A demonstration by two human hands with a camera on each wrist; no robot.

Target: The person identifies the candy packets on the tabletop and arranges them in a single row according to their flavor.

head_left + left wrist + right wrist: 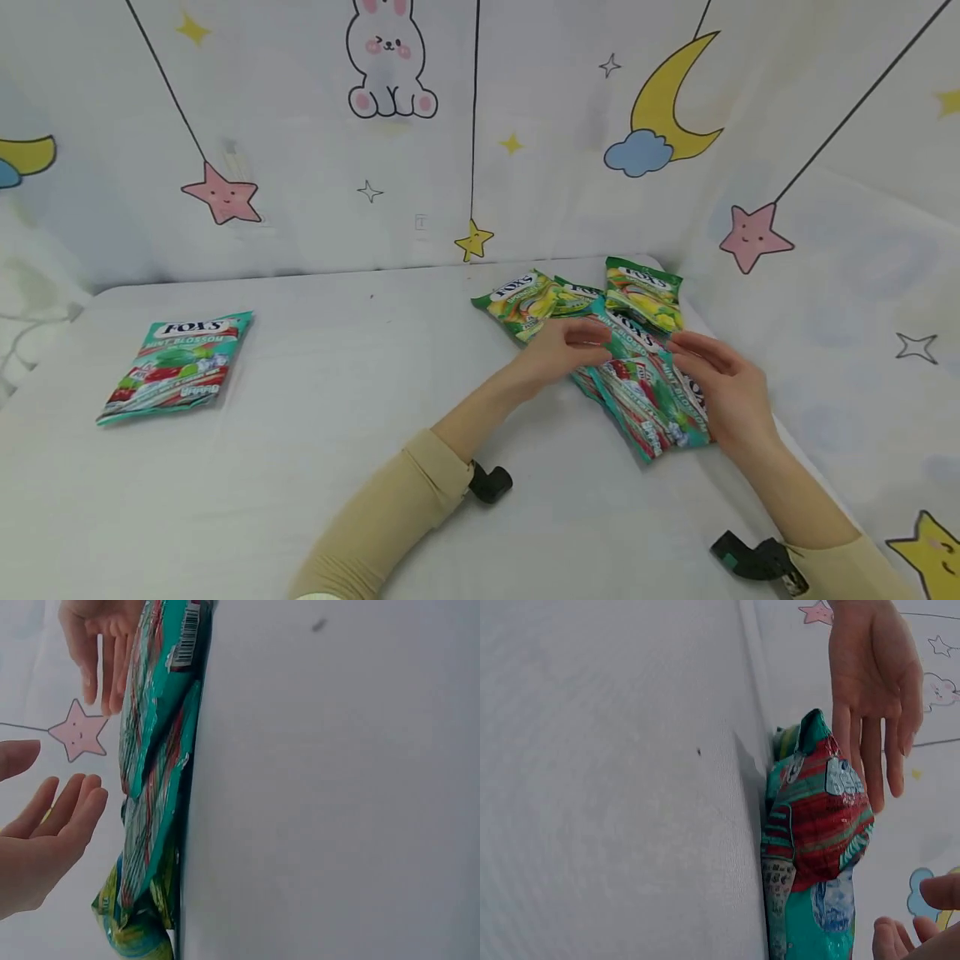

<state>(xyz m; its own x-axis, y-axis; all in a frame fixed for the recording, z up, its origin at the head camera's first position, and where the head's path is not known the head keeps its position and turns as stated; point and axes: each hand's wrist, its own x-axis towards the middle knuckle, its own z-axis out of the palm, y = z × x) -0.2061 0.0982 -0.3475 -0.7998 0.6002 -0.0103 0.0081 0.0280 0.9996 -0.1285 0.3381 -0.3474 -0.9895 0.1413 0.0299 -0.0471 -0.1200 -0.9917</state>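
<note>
Teal Fox's packets point(652, 400) lie overlapping in a pile at the right of the table, with green-yellow packets point(647, 293) behind them. My left hand point(562, 354) is over the pile's left side, fingers extended and holding nothing. Over its right side is my right hand point(731, 392), fingers slightly bent, also empty. The left wrist view shows a gap between my left hand point(49, 844) and the teal packets point(161, 772). In the right wrist view my right hand point(922, 930) is likewise apart from the packets point(817, 825).
Another teal Fox's packet point(176, 367) lies alone on the left part of the white table point(300, 483). Behind the table hangs a white sheet point(300, 100) printed with stars, a rabbit and moons, and it continues along the right side.
</note>
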